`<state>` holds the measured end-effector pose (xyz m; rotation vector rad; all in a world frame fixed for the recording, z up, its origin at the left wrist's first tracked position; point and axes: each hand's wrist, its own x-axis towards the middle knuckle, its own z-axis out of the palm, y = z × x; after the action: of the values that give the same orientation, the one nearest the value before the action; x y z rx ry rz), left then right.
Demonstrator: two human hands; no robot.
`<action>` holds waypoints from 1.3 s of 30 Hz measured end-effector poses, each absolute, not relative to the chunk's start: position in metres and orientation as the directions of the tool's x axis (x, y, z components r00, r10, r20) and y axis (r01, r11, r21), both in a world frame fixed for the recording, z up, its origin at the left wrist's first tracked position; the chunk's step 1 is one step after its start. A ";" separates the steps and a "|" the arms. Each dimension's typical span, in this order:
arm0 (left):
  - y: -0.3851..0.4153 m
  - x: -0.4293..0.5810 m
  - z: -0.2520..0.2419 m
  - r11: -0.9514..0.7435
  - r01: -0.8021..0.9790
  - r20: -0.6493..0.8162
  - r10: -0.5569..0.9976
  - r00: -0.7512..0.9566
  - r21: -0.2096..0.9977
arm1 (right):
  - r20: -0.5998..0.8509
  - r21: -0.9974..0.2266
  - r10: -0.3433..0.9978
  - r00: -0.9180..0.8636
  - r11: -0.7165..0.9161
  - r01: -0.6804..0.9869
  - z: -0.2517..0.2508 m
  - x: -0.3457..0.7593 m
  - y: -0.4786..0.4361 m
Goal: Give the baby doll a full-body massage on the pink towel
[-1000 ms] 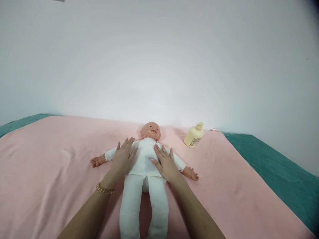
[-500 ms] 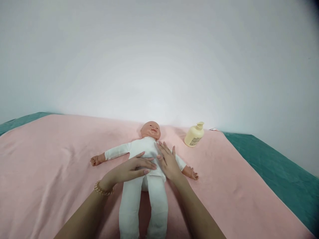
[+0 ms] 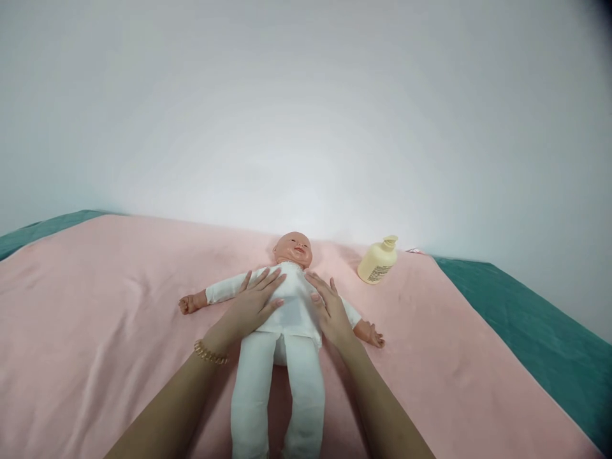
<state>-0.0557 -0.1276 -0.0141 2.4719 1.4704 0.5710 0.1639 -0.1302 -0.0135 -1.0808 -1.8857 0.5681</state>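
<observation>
A baby doll [image 3: 291,305] in white clothes lies on its back on a pink blanket [image 3: 95,319], arms spread, head toward the wall. My left hand [image 3: 251,306] rests flat on the left side of the doll's chest, fingers stretched out and holding nothing; a gold bracelet [image 3: 210,354] circles that wrist. On the doll's right side, my right hand [image 3: 329,311] lies flat with fingers extended, near its upper arm.
A cream pump bottle [image 3: 377,261] lies tilted on the blanket to the right of the doll's head. Green bedding [image 3: 526,338] shows beyond the blanket at right and far left. A plain white wall stands close behind.
My left hand, which lay across the doll's belly half a second ago, has slid back up to the left side of its chest. My right hand has shifted only slightly.
</observation>
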 end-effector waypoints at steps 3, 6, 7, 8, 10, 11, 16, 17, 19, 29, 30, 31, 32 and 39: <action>-0.128 -0.053 -0.016 -0.374 0.865 0.281 0.916 0.287 0.336 | 0.425 -0.827 0.881 -0.207 0.471 0.308 -0.008 0.159 -0.135; -0.130 -0.053 -0.017 -0.277 0.897 0.322 0.933 0.164 0.344 | 0.346 -0.894 0.897 -0.275 0.404 0.193 0.003 0.155 -0.143; -0.130 -0.053 -0.017 -0.255 0.903 0.334 0.933 0.135 0.345 | 0.313 -0.902 0.883 -0.350 0.391 0.182 0.007 0.155 -0.146; -0.130 -0.053 -0.017 -0.236 0.909 0.348 0.931 0.111 0.342 | 0.277 -0.905 0.856 -0.436 0.385 0.180 0.011 0.154 -0.149; -0.131 -0.055 -0.015 -0.213 0.922 0.364 0.927 0.087 0.322 | 0.193 -0.906 0.789 -0.583 0.371 0.203 0.018 0.153 -0.154; -0.131 -0.055 -0.014 -0.205 0.929 0.364 0.928 0.084 0.308 | 0.156 -0.901 0.760 -0.631 0.371 0.224 0.021 0.153 -0.155; -0.133 -0.056 -0.010 -0.181 0.948 0.323 0.942 0.091 0.261 | 0.163 -0.823 0.683 -0.712 0.491 0.284 0.023 0.152 -0.155; -0.132 -0.056 -0.011 -0.182 0.949 0.323 0.942 0.093 0.256 | 0.169 -0.807 0.673 -0.720 0.514 0.292 0.022 0.152 -0.155; -0.131 -0.057 -0.014 -0.185 0.951 0.333 0.938 0.096 0.247 | 0.153 -0.775 0.667 -0.729 0.539 0.331 0.020 0.152 -0.154; -0.130 -0.058 -0.017 -0.184 0.949 0.351 0.933 0.085 0.258 | 0.155 -0.616 0.806 -0.572 0.531 0.581 0.000 0.153 -0.141; -0.130 -0.058 -0.018 -0.185 0.949 0.357 0.930 0.085 0.256 | 0.150 -0.602 0.828 -0.541 0.510 0.614 -0.002 0.154 -0.139; -0.130 -0.058 -0.019 -0.188 0.949 0.365 0.927 0.086 0.253 | 0.145 -0.587 0.847 -0.511 0.490 0.645 -0.005 0.155 -0.138; -0.130 -0.058 -0.021 -0.191 0.949 0.374 0.923 0.087 0.252 | 0.139 -0.569 0.863 -0.485 0.470 0.674 -0.007 0.155 -0.137; -0.130 -0.058 -0.017 -0.224 0.896 0.396 0.916 0.060 0.383 | 0.120 -0.430 0.927 -0.356 0.372 0.822 -0.009 0.155 -0.136</action>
<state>-0.0582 -0.1299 -0.0165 2.2610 1.9347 0.8927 0.1549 -0.1356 -0.0090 -1.5309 -2.2960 0.4248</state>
